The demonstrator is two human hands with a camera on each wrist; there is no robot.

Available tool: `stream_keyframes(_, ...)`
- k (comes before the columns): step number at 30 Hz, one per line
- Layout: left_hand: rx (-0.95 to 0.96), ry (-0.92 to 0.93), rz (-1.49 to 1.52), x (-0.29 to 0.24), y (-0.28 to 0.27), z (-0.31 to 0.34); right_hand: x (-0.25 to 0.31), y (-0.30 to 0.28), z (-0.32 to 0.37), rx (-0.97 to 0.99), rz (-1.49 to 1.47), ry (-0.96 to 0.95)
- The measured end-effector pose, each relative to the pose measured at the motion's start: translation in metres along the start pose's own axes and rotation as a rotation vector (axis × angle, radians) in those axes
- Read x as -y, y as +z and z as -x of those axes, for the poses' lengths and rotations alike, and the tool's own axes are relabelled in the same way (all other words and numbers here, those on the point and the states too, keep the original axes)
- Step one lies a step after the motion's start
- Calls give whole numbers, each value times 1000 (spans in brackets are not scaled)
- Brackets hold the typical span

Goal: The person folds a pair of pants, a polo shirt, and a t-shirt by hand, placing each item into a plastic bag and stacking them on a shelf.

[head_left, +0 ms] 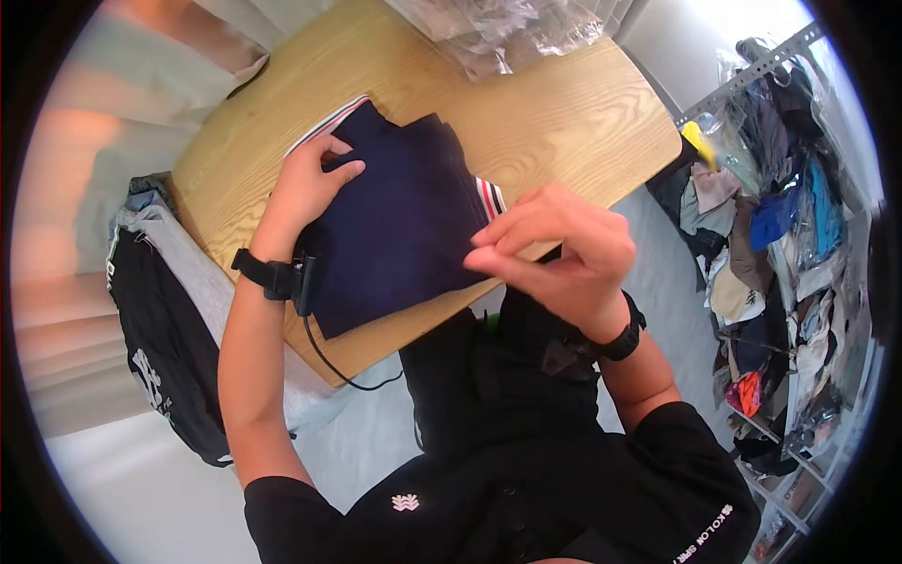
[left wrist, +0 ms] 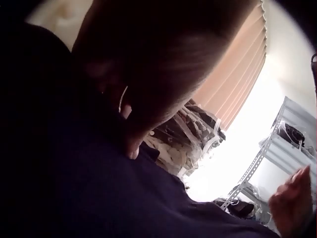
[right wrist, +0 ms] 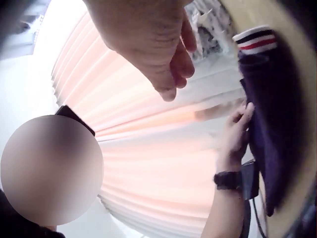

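A folded navy shirt (head_left: 395, 221) lies on the wooden table, with white, red and dark striped bands at its upper left and right edges. My left hand (head_left: 315, 179) rests on its upper left part, thumb and forefinger apart on the cloth. Close up in the left wrist view, a fingertip (left wrist: 132, 151) touches the dark fabric. Over the shirt's right edge, near a striped band (head_left: 489, 199), hovers my right hand (head_left: 564, 249). Its fingers are curled and the thumb tip meets them; nothing shows between them. The right wrist view shows this hand (right wrist: 153, 49) raised off the shirt.
Clear plastic bags (head_left: 503, 33) lie at the far edge of the table (head_left: 564, 122). Dark and grey clothes (head_left: 169, 310) hang at the left. A metal shelf rack full of clothes and bags (head_left: 761, 244) stands at the right. A black cable (head_left: 343, 371) trails from the left wrist camera.
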State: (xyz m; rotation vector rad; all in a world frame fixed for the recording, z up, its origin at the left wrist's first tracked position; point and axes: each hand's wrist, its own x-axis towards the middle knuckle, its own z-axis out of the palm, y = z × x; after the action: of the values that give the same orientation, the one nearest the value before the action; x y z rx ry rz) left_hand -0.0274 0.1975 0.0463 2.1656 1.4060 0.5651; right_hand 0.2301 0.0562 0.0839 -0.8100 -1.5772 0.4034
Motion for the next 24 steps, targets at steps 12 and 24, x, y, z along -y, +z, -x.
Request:
stream_keyframes(12, -413, -30, -43, 21, 10, -5, -44, 18, 35, 134, 10, 676)
stream_keyframes(24, -256, 155, -124, -46, -8, 45, -23, 36, 37, -436, -658, 1041)
